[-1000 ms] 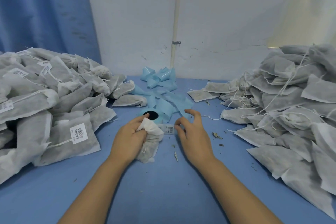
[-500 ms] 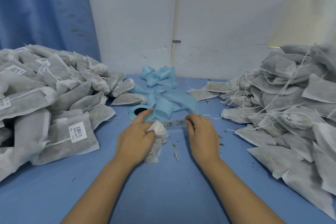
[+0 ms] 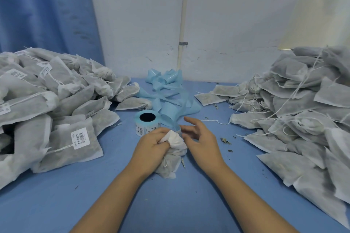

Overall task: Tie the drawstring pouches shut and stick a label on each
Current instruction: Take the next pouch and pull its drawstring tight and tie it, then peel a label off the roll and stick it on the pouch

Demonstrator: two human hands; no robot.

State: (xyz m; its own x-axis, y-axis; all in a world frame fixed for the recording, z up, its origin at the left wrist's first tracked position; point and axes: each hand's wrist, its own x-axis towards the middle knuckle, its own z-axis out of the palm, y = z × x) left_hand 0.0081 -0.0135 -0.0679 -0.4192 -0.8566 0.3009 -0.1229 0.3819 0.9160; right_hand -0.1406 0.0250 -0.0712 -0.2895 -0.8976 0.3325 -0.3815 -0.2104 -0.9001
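Observation:
On the blue table (image 3: 170,204) my left hand (image 3: 151,147) grips the bunched neck of a grey-white drawstring pouch (image 3: 170,162), which lies under my wrist. My right hand (image 3: 200,138) hovers just right of the pouch's top with its fingers spread and loosely bent; it is blurred, and I see nothing pinched in it. The label roll (image 3: 147,124) stands just behind my left hand, with printed labels on its side. A blue backing strip runs from it past my right fingertips.
A pile of tied, labelled pouches (image 3: 56,109) fills the left side. A pile of pouches with loose strings (image 3: 303,115) fills the right. Crumpled blue backing paper (image 3: 166,94) lies behind the roll by the wall. Herb crumbs (image 3: 226,141) dot the table.
My right hand has let go of the label strip it was pulling and has opened beside the pouch's top. My left index finger has come off the roll.

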